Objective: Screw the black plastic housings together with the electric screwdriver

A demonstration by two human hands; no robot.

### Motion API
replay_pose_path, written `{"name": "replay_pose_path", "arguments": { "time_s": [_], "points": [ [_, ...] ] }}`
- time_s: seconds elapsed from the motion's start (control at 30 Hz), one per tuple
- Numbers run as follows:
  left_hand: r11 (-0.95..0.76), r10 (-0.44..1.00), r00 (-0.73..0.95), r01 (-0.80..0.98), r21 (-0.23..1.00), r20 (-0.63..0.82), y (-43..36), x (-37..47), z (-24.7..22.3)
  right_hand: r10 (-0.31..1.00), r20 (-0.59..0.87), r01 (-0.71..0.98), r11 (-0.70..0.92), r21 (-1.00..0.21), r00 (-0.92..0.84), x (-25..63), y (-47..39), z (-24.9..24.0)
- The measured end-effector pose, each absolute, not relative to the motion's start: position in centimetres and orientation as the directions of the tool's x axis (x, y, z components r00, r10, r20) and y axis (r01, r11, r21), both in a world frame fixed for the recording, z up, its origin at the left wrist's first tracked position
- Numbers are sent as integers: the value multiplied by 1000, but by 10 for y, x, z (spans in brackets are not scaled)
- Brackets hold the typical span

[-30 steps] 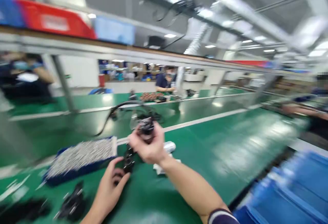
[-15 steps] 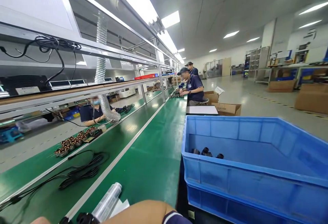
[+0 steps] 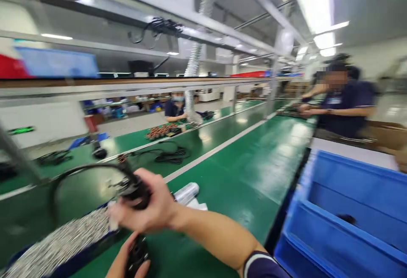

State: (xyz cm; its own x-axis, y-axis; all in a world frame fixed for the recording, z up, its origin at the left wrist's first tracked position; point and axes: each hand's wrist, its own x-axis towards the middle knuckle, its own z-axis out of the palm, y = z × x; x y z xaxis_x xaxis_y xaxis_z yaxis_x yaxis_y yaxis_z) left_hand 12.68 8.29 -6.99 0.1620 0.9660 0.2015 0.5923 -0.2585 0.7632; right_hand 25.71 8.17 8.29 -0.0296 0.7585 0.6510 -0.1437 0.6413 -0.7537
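My right hand (image 3: 155, 208) is closed around a black cylindrical part (image 3: 138, 195), held above the green bench (image 3: 222, 189). A black cable (image 3: 85, 167) arcs away from near that part. Motion blur hides its finer detail. Just below, at the lower edge, my left hand (image 3: 119, 256) grips a second black plastic part (image 3: 137, 254) with holes in it. Beside the hands on the left lies a blue tray (image 3: 92, 248) filled with many thin silvery pieces (image 3: 66, 244). Behind my right wrist are a clear plastic roll (image 3: 187, 193) and some white paper (image 3: 197, 204).
A large blue bin (image 3: 343, 223) with a dark item inside stands at right. Coiled black cables (image 3: 171, 154) and copper-wound parts (image 3: 162, 131) lie across the bench. A metal shelf frame (image 3: 190, 85) runs overhead. Co-workers sit at the far right (image 3: 346, 99) and across the line (image 3: 174, 108).
The view has turned left and down. My hands, mostly out of view before, now show with black parts in them. The silvery pieces have come into view, and the blue bin has shifted right.
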Motion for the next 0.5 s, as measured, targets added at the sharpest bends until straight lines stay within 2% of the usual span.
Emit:
{"name": "replay_pose_path", "arguments": {
  "time_s": [0.07, 0.13, 0.3, 0.5],
  "points": [
    [-270, 961, 172, 409, 872, 217, 54, 99, -83, 773, 632, -208, 610, -765, -57, 261, 81, 80],
    [-245, 960, 203, 291, 925, 191, 41, 90, -87, 797, 602, -234, 578, -782, -43, 262, 84, 75],
    [-196, 951, 276, 184, 963, 140, 52, 89, -83, 841, 538, -308, 501, -809, -45, 255, 93, 62],
    [-180, 932, 337, 100, 979, 137, 53, 86, -80, 836, 548, -301, 516, -802, -29, 250, 95, 59]
  ]
}}
